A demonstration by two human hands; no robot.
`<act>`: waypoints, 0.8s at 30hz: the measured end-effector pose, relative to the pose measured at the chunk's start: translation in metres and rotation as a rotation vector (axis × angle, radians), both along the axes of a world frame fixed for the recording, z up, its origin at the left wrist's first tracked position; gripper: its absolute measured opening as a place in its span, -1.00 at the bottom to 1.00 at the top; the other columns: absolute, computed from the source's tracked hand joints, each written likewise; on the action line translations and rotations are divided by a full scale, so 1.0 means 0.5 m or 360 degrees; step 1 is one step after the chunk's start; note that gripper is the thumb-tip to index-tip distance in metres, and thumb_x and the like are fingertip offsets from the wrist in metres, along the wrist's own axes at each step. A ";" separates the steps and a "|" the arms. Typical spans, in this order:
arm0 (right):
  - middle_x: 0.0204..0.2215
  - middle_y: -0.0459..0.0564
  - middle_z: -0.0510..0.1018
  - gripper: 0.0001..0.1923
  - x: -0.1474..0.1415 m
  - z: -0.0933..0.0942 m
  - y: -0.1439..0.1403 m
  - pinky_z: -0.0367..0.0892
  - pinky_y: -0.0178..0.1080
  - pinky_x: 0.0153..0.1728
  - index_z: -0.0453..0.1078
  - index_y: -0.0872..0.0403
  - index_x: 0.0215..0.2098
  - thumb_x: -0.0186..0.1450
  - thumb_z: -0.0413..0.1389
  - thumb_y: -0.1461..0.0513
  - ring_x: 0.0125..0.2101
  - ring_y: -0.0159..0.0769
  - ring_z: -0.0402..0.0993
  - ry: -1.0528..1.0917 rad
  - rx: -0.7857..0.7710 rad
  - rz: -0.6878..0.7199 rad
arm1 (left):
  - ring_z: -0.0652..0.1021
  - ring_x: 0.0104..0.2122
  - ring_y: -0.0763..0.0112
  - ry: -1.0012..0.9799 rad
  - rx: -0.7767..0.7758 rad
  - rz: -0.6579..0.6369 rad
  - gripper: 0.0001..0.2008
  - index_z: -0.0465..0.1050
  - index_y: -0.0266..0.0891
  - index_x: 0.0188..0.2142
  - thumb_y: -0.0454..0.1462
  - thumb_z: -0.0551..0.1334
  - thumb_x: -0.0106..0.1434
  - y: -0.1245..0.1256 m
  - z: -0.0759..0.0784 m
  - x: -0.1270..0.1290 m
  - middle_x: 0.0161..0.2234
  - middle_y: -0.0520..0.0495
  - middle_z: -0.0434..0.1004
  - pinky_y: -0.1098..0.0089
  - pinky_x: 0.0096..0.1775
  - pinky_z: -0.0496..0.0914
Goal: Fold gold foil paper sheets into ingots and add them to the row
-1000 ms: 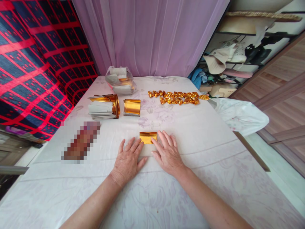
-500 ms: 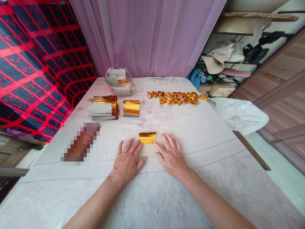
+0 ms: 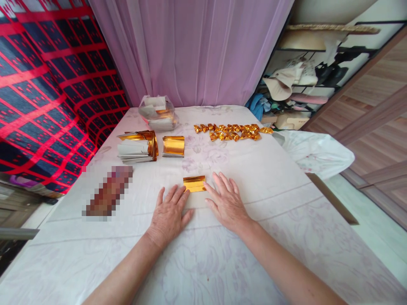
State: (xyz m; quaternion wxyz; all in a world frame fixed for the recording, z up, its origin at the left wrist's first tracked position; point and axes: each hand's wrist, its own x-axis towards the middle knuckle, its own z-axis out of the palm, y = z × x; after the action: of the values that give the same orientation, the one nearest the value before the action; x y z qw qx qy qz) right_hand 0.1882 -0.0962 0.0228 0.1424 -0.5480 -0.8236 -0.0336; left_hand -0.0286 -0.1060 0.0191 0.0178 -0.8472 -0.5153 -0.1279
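A small sheet of gold foil paper lies on the tablecloth in front of me, a crease running across it and its far edge darker. My left hand rests flat with fingers stretched out, its index fingertip at the sheet's near left corner. On the other side, my right hand is spread, with the index fingertip at the sheet's right edge. Beyond them stand a short stack of gold foil sheets and a larger pile of foil-backed paper. Several folded gold foil pieces lie in rows at the back right.
A clear plastic bag of more paper sits at the back left of the table. A blurred-out reddish object lies at left. A white plastic bag hangs by the right edge, near a cluttered shelf.
The gold foil sheet has turned slightly, its right side now a little farther away. My right hand has shifted slightly forward; my left hand stays nearly still. The camera view has tilted slightly.
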 end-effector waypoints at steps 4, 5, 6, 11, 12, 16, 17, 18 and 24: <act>0.35 0.18 0.10 -0.50 -0.035 -0.005 0.014 -0.07 0.20 0.24 0.27 -0.06 0.26 0.38 0.05 0.03 0.34 0.04 -0.07 0.0012 -0.0197 0.0067 | 0.35 0.19 0.01 0.0027 0.0019 -0.0007 -0.52 0.37 -0.20 0.17 -0.07 0.12 0.33 0.003 0.004 0.006 0.16 -0.16 0.44 -0.12 0.26 -0.01; 0.35 0.18 0.09 -0.49 -0.039 -0.009 0.016 -0.07 0.21 0.24 0.26 -0.06 0.26 0.38 0.04 0.02 0.34 0.05 -0.07 0.0014 -0.0238 0.0050 | 0.35 0.19 0.01 0.0038 0.0012 -0.0012 -0.52 0.36 -0.18 0.18 -0.06 0.12 0.34 0.004 0.006 0.008 0.15 -0.16 0.44 -0.13 0.25 -0.01; 0.35 0.18 0.09 -0.49 -0.041 -0.013 0.017 -0.08 0.21 0.25 0.26 -0.05 0.26 0.38 0.04 0.02 0.34 0.06 -0.07 0.0015 -0.0267 0.0034 | 0.36 0.19 0.02 0.0050 0.0004 -0.0019 -0.52 0.35 -0.16 0.19 -0.05 0.12 0.34 0.006 0.008 0.010 0.14 -0.16 0.45 -0.14 0.25 -0.01; 0.36 0.15 0.07 -0.49 -0.035 -0.022 0.014 -0.08 0.21 0.25 0.25 -0.09 0.27 0.39 0.04 0.02 0.34 0.05 -0.08 0.0040 -0.0280 0.0002 | 0.38 0.16 0.04 0.0088 -0.0023 -0.0047 -0.52 0.39 -0.12 0.16 0.01 0.11 0.34 0.014 0.015 0.008 0.12 -0.19 0.46 -0.15 0.24 0.00; 0.36 0.16 0.07 -0.50 -0.033 -0.023 0.014 -0.08 0.21 0.25 0.26 -0.10 0.26 0.39 0.04 0.01 0.34 0.05 -0.07 0.0049 -0.0274 0.0000 | 0.38 0.16 0.03 0.0088 -0.0020 -0.0050 -0.52 0.39 -0.12 0.16 0.01 0.11 0.34 0.014 0.014 0.004 0.13 -0.19 0.45 -0.16 0.24 -0.01; 0.34 0.16 0.11 -0.52 -0.032 -0.025 0.015 -0.04 0.21 0.23 0.30 -0.10 0.23 0.38 0.05 0.02 0.33 0.04 -0.05 0.0093 -0.0230 0.0013 | 0.36 0.18 -0.04 0.0086 0.0016 -0.0052 -0.53 0.37 -0.15 0.16 -0.04 0.14 0.34 0.009 0.005 -0.018 0.16 -0.17 0.43 -0.22 0.22 -0.02; 0.34 0.16 0.12 -0.53 -0.033 -0.026 0.015 -0.03 0.20 0.23 0.31 -0.10 0.23 0.38 0.06 0.03 0.33 0.04 -0.04 0.0104 -0.0214 0.0018 | 0.36 0.18 -0.06 0.0085 0.0030 -0.0059 -0.54 0.37 -0.16 0.16 -0.06 0.14 0.34 0.009 0.003 -0.023 0.16 -0.18 0.43 -0.24 0.21 -0.02; 0.34 0.16 0.13 -0.53 -0.033 -0.027 0.016 -0.02 0.20 0.23 0.32 -0.10 0.22 0.37 0.07 0.03 0.33 0.05 -0.03 0.0113 -0.0200 0.0023 | 0.36 0.17 -0.07 0.0078 0.0040 -0.0066 -0.55 0.37 -0.17 0.16 -0.07 0.15 0.34 0.009 0.003 -0.027 0.16 -0.18 0.43 -0.25 0.20 0.00; 0.30 0.23 0.19 -0.57 -0.024 -0.030 0.026 0.04 0.24 0.19 0.38 -0.07 0.16 0.35 0.12 0.06 0.30 0.10 0.03 0.0156 -0.0134 0.0094 | 0.50 0.01 0.00 -0.0101 0.0074 0.0040 -0.74 0.53 -0.23 -0.09 -0.19 0.15 0.34 0.036 0.020 -0.030 0.00 -0.19 0.56 -0.17 0.12 0.17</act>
State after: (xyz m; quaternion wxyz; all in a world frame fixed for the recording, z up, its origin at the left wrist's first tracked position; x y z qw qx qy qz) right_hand 0.1761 -0.0833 0.0078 0.1604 -0.5300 -0.8321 0.0321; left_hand -0.0435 -0.0879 0.0290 0.0228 -0.8356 -0.5231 -0.1663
